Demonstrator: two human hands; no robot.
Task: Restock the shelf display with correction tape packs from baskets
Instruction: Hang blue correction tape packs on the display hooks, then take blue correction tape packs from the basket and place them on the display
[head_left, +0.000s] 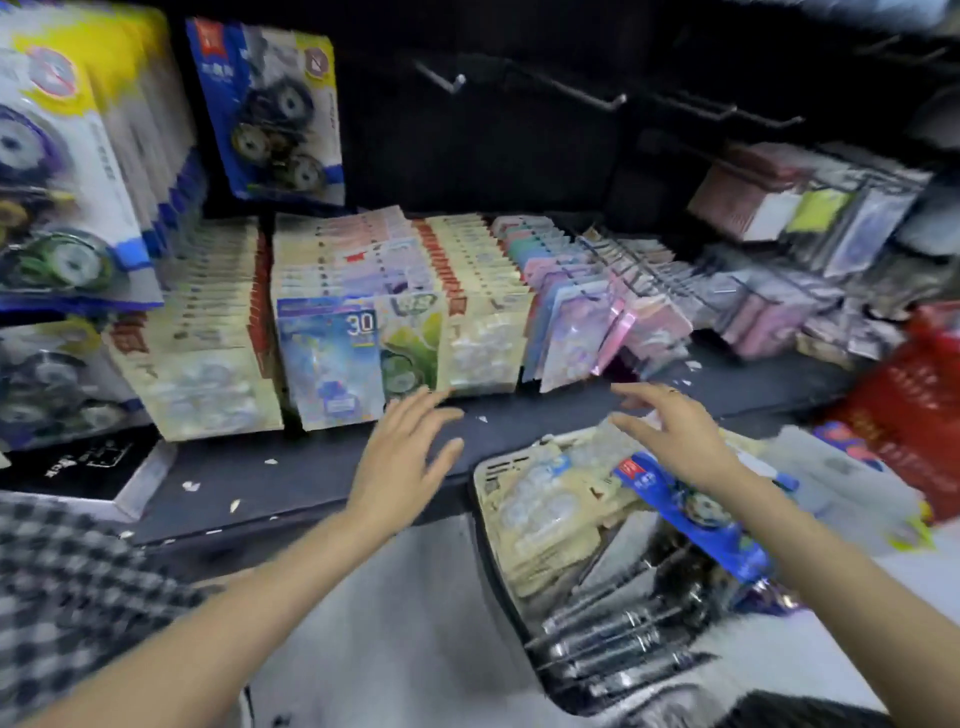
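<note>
Rows of cream, blue and pink carded correction tape packs (483, 306) are standing upright along the dark shelf (311, 467), more lying in the black plastic basket (485, 525) below, while the left hand (402, 452) and right hand (670, 434) are hovering empty, fingers spread.

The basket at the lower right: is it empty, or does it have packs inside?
Not empty. The basket holds beige correction tape packs, a blue pack and dark items near its front. The right hand hovers above it.
</note>
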